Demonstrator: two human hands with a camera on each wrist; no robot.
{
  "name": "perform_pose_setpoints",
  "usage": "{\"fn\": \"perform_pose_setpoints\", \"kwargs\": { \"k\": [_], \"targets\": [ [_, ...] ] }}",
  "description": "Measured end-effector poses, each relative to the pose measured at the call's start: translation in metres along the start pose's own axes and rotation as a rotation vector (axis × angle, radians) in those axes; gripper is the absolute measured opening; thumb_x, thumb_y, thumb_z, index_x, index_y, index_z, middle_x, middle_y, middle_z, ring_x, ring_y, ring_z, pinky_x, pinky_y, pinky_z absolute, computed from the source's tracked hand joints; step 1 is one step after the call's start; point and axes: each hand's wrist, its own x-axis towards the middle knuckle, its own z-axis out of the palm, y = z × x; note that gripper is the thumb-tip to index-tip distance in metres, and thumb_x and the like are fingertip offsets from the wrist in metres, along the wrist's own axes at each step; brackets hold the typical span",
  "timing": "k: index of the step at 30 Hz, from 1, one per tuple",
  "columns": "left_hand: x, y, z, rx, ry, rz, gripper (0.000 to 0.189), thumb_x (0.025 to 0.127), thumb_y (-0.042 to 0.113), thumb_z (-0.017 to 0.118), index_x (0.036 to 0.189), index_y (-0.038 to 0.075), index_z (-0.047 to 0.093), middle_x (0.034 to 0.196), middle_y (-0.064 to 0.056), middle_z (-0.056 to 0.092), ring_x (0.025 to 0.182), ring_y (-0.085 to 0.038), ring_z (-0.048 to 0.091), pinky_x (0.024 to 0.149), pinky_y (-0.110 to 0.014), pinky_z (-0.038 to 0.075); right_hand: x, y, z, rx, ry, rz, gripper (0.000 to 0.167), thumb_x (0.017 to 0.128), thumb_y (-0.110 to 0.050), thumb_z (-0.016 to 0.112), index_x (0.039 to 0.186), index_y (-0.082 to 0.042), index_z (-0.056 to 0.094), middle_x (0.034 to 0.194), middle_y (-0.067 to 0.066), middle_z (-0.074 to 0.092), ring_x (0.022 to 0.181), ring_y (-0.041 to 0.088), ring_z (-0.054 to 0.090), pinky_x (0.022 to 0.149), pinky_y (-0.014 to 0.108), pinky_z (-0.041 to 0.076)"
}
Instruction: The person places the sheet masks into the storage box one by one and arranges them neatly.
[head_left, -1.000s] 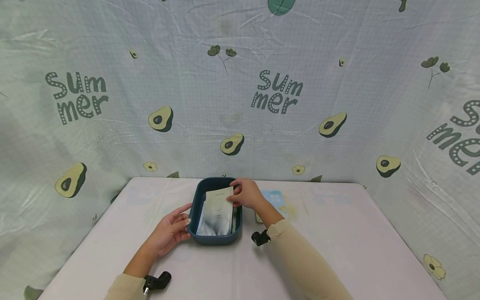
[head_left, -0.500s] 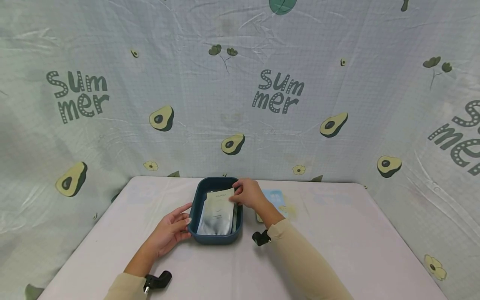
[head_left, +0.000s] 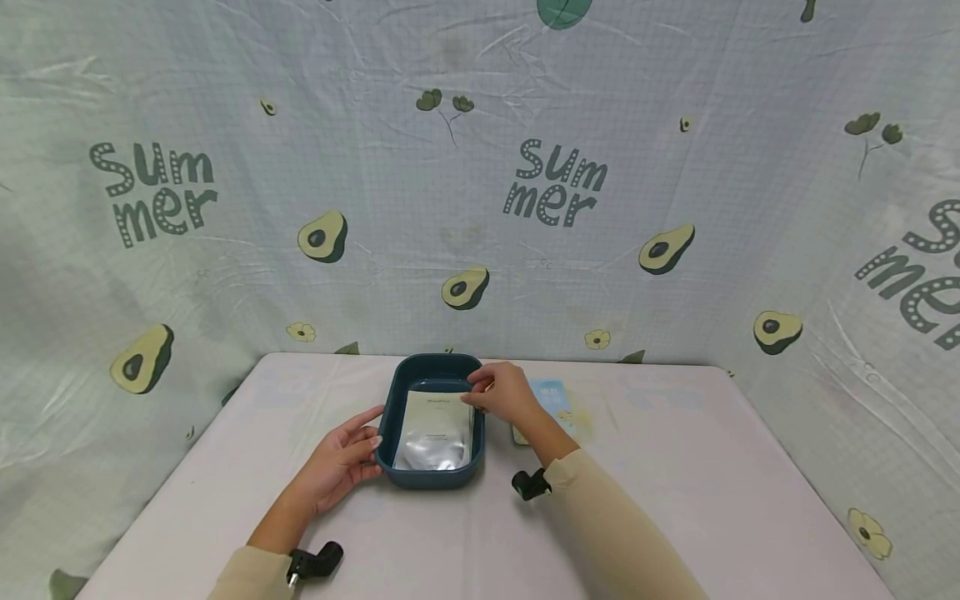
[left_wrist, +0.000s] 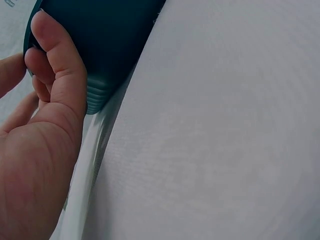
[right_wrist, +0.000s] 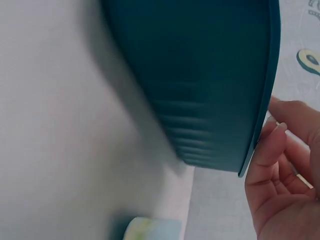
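Observation:
A dark blue rectangular bin [head_left: 429, 479] stands on the table with a pale, silvery-bottomed sachet [head_left: 433, 429] lying face up inside. The sachet covers most of what lies under it. My left hand [head_left: 343, 462] touches the bin's left side, index finger extended along it and thumb at the rim; the left wrist view shows that thumb [left_wrist: 55, 45] against the bin's wall [left_wrist: 100, 35]. At the far right rim my right hand [head_left: 506, 393] has its fingertips just over the bin, close to the sachet's top right corner, the fingers loosely bent.
Right of the bin, partly behind my right wrist, a light blue packet [head_left: 552, 396] lies on the white table [head_left: 660, 500]. A curtain [head_left: 390, 183] printed with avocados hangs behind the table. Dark wrist cameras [head_left: 315, 562] jut out from both wrists.
The sachet has gone from tilted in my right hand to lying flat in the bin. My right hand has let go and shifted slightly right. The left hand stays put.

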Motion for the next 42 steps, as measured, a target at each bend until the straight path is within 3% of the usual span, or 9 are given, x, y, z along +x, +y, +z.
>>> {"fn": "perform_pose_setpoints", "kwargs": {
  "k": [13, 33, 42],
  "targets": [
    [0.001, -0.002, -0.001, 0.007, -0.001, 0.001, 0.067, 0.106, 0.009, 0.054, 0.164, 0.012, 0.021, 0.108, 0.002, 0.057, 0.082, -0.009, 0.063, 0.077, -0.024, 0.06, -0.02, 0.025, -0.011, 0.112, 0.05, -0.04, 0.038, 0.088, -0.025, 0.082, 0.117, -0.003, 0.074, 0.095, 0.005, 0.073, 0.075, 0.012, 0.067, 0.07, 0.031, 0.061],
    [0.001, -0.002, 0.0, 0.02, 0.007, -0.011, 0.067, 0.106, 0.011, 0.055, 0.164, 0.014, 0.022, 0.111, 0.001, 0.056, 0.084, -0.01, 0.063, 0.079, -0.024, 0.059, -0.033, 0.06, -0.03, 0.226, 0.112, -0.011, 0.043, 0.088, -0.031, 0.081, 0.12, -0.004, 0.073, 0.104, 0.004, 0.077, 0.087, 0.014, 0.072, 0.08, 0.027, 0.06],
    [0.0, -0.001, 0.001, 0.021, 0.012, -0.006, 0.067, 0.106, 0.011, 0.055, 0.164, 0.013, 0.022, 0.112, 0.0, 0.057, 0.084, -0.009, 0.063, 0.079, -0.024, 0.059, -0.04, 0.07, -0.04, 0.191, 0.174, 0.007, 0.042, 0.086, -0.036, 0.083, 0.117, -0.009, 0.076, 0.111, 0.001, 0.076, 0.1, 0.015, 0.069, 0.09, 0.031, 0.057]
  ]
}}
